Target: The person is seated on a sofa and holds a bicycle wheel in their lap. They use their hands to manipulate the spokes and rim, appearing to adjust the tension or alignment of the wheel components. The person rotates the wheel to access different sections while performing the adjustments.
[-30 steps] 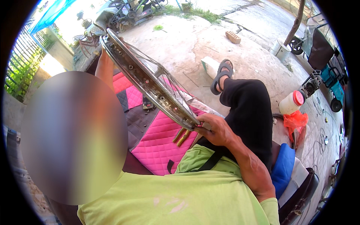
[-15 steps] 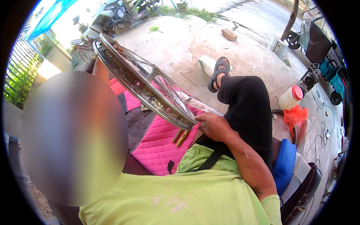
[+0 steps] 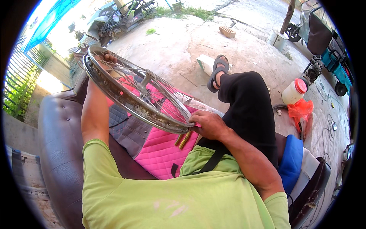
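A worn metal spoked wheel [image 3: 121, 98] is held tilted over my lap, its rim bare of any tire. My left hand [image 3: 105, 61] grips the far left side of the rim, its fingers partly hidden behind the metal. At the near right end, my right hand [image 3: 209, 124] pinches the rim edge. Thin spokes run to the hub [image 3: 143, 86]. Below the wheel lies a pink and grey quilted cloth [image 3: 162, 152]. On it, under the rim's right end, rest two short yellow strips [image 3: 184, 140], and small dark bits are scattered nearby.
A brown padded seat [image 3: 61, 133] extends at my left. To the right on the concrete stand a white tub with a red lid [image 3: 294, 91] and a red plastic bag [image 3: 300, 110]. A brick [image 3: 227, 31] lies farther off; a heap of bike parts [image 3: 126, 17] is at the back.
The wheel has tipped flatter and shifted slightly left, showing more of its spokes and hub. Both hands keep their hold. My left arm, previously covered by a blurred patch, is visible.
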The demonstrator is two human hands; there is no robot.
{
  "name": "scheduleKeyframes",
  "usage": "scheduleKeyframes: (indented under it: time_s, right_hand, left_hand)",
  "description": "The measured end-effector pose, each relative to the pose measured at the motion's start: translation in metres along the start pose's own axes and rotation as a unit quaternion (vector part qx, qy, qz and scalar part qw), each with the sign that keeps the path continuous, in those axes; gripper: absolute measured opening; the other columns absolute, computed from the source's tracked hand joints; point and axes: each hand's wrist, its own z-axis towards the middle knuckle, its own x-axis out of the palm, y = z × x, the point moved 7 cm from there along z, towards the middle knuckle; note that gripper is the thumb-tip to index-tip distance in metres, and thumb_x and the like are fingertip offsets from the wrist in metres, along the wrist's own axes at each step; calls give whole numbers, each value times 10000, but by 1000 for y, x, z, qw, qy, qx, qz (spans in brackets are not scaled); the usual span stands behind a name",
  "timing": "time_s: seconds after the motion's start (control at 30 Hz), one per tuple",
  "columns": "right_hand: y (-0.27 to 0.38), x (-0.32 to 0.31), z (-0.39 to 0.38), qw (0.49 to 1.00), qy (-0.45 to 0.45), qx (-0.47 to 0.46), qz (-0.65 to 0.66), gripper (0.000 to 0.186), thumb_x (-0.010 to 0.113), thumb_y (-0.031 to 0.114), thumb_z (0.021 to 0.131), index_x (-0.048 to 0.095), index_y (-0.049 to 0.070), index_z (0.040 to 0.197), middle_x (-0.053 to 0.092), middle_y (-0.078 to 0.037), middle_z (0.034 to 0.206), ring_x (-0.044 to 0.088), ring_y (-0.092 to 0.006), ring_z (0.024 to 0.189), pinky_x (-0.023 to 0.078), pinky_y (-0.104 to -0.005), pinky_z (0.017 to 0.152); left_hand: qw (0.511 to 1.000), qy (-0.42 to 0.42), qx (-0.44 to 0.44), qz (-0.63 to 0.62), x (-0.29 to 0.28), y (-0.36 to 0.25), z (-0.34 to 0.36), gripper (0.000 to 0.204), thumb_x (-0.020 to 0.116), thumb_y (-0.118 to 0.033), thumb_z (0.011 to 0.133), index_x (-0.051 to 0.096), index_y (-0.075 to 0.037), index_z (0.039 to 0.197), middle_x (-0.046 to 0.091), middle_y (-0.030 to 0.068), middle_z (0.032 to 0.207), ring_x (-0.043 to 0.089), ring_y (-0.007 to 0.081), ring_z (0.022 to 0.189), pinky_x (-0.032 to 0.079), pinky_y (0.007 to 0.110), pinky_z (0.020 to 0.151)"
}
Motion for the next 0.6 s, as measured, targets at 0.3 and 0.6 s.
scheduleKeyframes:
  time_s: [0.3, 0.6]
  right_hand:
    - [18, -18, 2, 993, 10, -116, -17, 222, 751, 156, 813, 664, 86, 1005, 685, -102, 954, 659, -329, 939, 522, -444, 788]
    - [58, -61, -9, 970, 38, -91, 223, 270, 782, 107, 821, 700, 44, 1071, 698, -111, 905, 664, -281, 891, 519, -385, 796]
  left_hand:
    - [996, -87, 30, -13, 3, 16, -14, 396, 495, -371, 989, 638, -53, 801, 578, 20, 612, 588, 216, 637, 532, 408, 752]
    - [985, -144, -13, -99, -30, 81, -46, 391, 493, -366, 987, 635, -55, 797, 576, 19, 608, 583, 212, 628, 531, 404, 745]
